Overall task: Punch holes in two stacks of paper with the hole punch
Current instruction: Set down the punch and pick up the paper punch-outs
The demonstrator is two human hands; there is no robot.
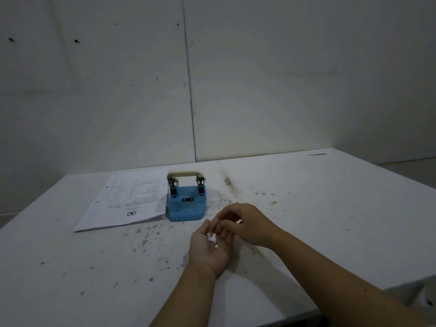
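Note:
A blue hole punch (186, 204) with a cream handle stands on the white table (318, 208). Touching its left side lies a stack of printed paper (125, 201) with a star seal near its front edge. My left hand (210, 249) is held palm up in front of the punch, cupping several small white paper dots (211, 237). My right hand (245, 224) hovers over the left fingertips, its fingers pinched together on what looks like a small paper bit. Only one stack of paper is in view.
The tabletop is speckled with dark spots and small scraps around the punch and hands. A white wall rises behind the table. The table's right corner (335, 149) and front right edge are in view.

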